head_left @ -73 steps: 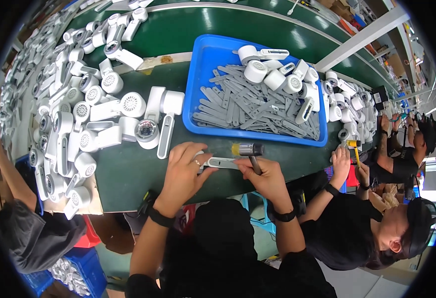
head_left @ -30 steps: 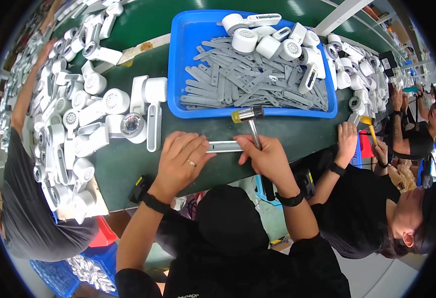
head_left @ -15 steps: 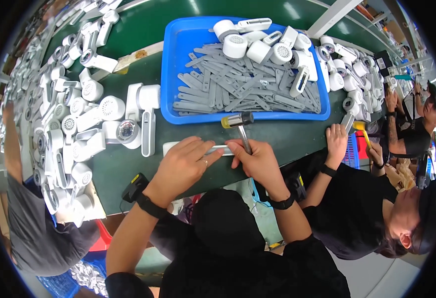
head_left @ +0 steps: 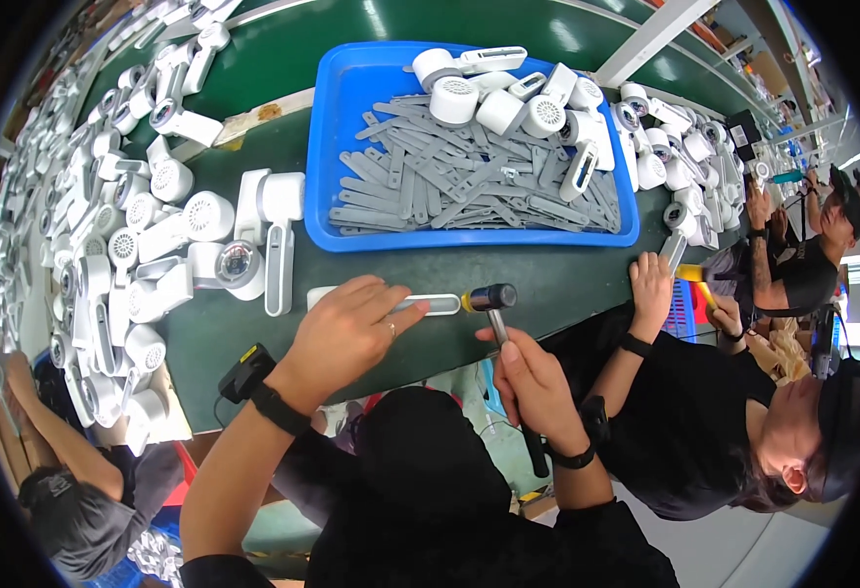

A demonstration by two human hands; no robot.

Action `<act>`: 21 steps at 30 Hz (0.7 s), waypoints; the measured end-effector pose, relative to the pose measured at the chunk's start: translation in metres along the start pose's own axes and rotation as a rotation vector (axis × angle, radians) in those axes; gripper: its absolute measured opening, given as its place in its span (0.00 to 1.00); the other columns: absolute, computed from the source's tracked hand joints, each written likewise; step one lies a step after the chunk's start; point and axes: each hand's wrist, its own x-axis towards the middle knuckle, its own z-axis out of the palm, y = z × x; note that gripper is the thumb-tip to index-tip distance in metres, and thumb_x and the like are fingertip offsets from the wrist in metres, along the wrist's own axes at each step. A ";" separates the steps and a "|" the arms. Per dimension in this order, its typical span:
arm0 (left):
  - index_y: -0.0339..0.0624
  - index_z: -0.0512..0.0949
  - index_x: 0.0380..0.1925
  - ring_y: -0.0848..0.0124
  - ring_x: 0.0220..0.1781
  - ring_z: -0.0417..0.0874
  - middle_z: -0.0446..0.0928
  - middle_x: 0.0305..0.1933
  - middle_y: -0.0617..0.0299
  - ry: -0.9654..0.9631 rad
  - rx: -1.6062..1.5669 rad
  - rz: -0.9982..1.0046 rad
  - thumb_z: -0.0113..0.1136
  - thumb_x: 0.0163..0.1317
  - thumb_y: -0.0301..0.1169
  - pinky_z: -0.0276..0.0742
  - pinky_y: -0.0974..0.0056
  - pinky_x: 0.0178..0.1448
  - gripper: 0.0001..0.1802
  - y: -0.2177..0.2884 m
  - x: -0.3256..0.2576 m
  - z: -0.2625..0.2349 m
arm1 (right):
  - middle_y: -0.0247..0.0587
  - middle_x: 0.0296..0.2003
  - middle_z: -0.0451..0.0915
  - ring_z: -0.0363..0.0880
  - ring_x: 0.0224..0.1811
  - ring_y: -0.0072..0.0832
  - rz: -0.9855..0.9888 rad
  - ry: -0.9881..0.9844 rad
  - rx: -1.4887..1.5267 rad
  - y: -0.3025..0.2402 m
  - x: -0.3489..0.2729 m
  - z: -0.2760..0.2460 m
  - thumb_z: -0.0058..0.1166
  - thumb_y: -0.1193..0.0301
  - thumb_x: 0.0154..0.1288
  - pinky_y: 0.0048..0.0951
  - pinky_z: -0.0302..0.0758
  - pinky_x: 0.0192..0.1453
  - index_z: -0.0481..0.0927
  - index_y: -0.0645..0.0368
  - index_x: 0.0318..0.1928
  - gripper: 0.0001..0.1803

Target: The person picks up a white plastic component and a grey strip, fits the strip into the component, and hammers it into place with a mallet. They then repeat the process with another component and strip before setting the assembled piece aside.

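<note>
My left hand (head_left: 346,333) presses a long white handle (head_left: 440,305) with a grey inset strip flat on the green table; my palm and fingers cover its middle. In my closed right hand (head_left: 540,382) is a small hammer (head_left: 496,319) with a metal shaft and a dark grip. Its black and yellow head is beside the handle's right end; I cannot tell whether they touch. Beyond both hands stands a blue tray (head_left: 324,147) holding many flat grey strips (head_left: 449,176) and several white handheld devices (head_left: 454,100) with round grilled heads.
More white devices (head_left: 207,216) are heaped along the left side, and another pile (head_left: 680,157) lies right of the tray. A co-worker at my right holds a yellow hammer (head_left: 689,272) near a white piece. Another person (head_left: 87,510) is at the lower left.
My right hand has moved down and right, and the hammer head has come from beyond the handle to its right end. The handle's strip shows more. The left co-worker has shifted lower in view.
</note>
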 end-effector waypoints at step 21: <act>0.44 0.87 0.46 0.63 0.44 0.85 0.83 0.43 0.61 0.045 0.014 0.019 0.63 0.55 0.25 0.82 0.58 0.57 0.17 -0.001 0.002 0.002 | 0.27 0.16 0.67 0.63 0.16 0.14 -0.289 0.178 -0.325 -0.012 -0.014 0.023 0.41 0.69 0.84 0.23 0.63 0.22 0.74 0.62 0.67 0.20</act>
